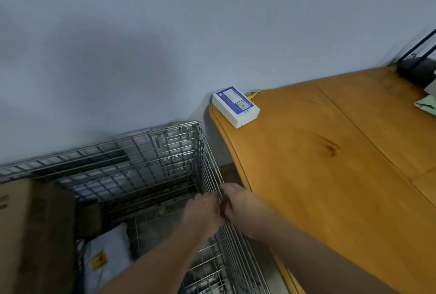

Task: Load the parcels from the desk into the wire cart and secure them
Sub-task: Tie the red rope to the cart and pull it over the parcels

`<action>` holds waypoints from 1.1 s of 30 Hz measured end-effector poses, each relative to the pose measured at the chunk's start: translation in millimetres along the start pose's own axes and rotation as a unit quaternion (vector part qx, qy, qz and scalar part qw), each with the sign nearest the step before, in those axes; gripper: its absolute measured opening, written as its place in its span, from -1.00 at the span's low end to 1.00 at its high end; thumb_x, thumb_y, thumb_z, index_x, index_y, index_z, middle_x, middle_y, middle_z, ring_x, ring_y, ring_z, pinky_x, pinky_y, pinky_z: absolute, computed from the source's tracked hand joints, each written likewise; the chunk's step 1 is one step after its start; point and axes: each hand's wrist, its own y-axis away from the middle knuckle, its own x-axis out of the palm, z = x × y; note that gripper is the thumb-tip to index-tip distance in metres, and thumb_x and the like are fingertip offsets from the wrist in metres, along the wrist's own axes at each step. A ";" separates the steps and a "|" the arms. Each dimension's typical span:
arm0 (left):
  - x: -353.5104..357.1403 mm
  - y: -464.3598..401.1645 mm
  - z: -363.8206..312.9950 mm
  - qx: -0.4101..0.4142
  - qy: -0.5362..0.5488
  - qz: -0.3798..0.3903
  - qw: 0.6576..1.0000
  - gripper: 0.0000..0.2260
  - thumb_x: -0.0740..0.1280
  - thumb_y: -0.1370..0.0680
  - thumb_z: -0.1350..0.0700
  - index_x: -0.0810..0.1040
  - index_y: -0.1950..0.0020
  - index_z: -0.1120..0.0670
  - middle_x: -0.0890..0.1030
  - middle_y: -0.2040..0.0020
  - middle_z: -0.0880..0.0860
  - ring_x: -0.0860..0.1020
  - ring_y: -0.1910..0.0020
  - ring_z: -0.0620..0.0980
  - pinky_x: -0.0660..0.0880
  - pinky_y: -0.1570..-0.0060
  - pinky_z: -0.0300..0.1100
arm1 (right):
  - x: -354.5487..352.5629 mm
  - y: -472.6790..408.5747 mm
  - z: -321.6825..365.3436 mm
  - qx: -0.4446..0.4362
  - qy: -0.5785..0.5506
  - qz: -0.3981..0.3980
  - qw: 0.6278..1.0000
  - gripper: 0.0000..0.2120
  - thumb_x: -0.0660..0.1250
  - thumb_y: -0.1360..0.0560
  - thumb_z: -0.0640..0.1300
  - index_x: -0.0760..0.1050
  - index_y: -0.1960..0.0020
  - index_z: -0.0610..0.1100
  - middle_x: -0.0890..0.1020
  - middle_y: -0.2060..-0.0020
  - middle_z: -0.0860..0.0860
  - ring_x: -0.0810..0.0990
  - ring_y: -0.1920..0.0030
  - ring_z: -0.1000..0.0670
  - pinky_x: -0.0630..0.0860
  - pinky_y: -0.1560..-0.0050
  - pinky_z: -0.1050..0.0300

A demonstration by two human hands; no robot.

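The wire cart (151, 152) stands against the wall, left of the wooden desk (330, 175). Inside it lie a brown cardboard box (28, 234) at the left and a white poly-bag parcel (106, 258) with a yellow sticker. Both my hands meet at the cart's right top rim. My left hand (203, 211) reaches from inside the cart and my right hand (238, 201) from the desk side. Between them is a small red thing (223, 208), pinched against the rim wires; what it is cannot be made out. A white box with a blue label (236, 106) sits on the desk's far corner.
A narrow gap separates the cart's right side from the desk edge. Yellow wires (256, 93) run behind the white box. At the desk's far right are a dark lamp base (415, 69) and a pale green item (427, 105). The wall is plain grey.
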 end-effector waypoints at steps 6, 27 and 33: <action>24.5 7.0 -7.0 0.022 0.047 -0.073 0.996 -0.87 0.18 -0.65 -0.02 0.50 -0.13 -0.07 0.59 0.05 -0.03 0.58 0.09 0.01 0.58 -0.04 0.03 | 6.4 7.6 -10.7 -0.053 0.016 -0.043 0.998 -0.52 0.17 -0.63 -0.18 0.21 -0.52 -0.04 0.35 -0.47 0.05 0.39 -0.40 0.04 0.45 -0.32 0.13; -113.1 77.7 11.6 0.170 0.149 -0.230 0.947 -0.73 0.07 -0.63 -0.24 0.40 0.15 -0.16 0.47 0.30 -0.11 0.46 0.30 -0.15 0.36 0.34 -0.24 | -41.8 6.3 -2.1 -0.056 -0.202 -0.209 0.955 -0.83 0.21 -0.63 -0.18 0.43 0.07 0.06 0.52 0.39 0.10 0.51 0.34 0.17 0.36 0.39 0.35; -160.1 91.5 16.0 0.155 0.217 -0.294 0.918 -0.77 0.25 -0.63 -0.18 0.46 0.17 -0.14 0.46 0.36 -0.10 0.44 0.38 -0.16 0.32 0.37 -0.33 | -96.6 -0.7 34.8 -0.148 -0.219 -0.279 0.923 -0.78 0.20 -0.61 -0.26 0.44 0.07 0.04 0.55 0.27 0.15 0.50 0.21 0.17 0.35 0.26 0.40</action>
